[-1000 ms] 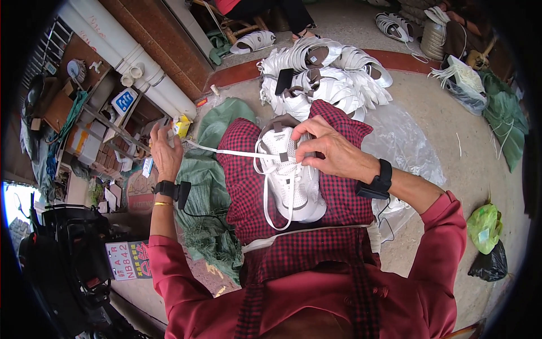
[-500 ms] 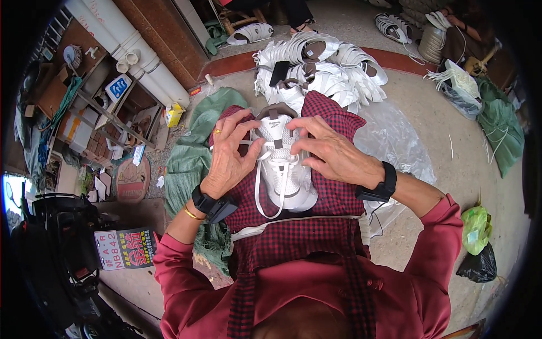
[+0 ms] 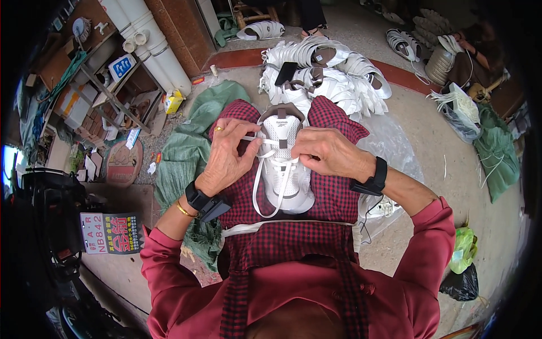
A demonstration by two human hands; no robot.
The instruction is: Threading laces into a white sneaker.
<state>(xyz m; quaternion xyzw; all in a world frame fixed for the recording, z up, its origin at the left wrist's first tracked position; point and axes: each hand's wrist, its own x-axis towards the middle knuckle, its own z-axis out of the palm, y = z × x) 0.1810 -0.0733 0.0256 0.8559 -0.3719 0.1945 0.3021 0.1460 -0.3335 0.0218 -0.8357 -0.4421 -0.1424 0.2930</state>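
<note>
A white sneaker (image 3: pixel 280 189) with a grey-brown lining lies on my lap, its toe toward me. White shoelace (image 3: pixel 257 189) crosses its tongue and hangs in a long loop down the left side. At the sneaker's upper left, my left hand (image 3: pixel 230 148) pinches a stretch of lace between thumb and forefinger. My right hand (image 3: pixel 333 152) is closed at the right eyelet edge, where lace runs to its fingertips; those fingers partly hide the edge. A red-and-black checked apron (image 3: pixel 293 240) covers my lap under the shoe.
Beyond my knees lies a heap of white shoe uppers (image 3: pixel 322 70) with a black phone (image 3: pixel 286 73) on it. Green sacking (image 3: pixel 183 147) spreads at left, clear plastic sheeting (image 3: pixel 389 147) at right. A cluttered shelf (image 3: pixel 107 93) stands far left. Another person's hand (image 3: pixel 456 37) is at far right.
My right hand's fingers have closed from a spread pose onto the sneaker's right edge. The left fingers now draw a strand of lace out to the left. The view has shifted slightly.
</note>
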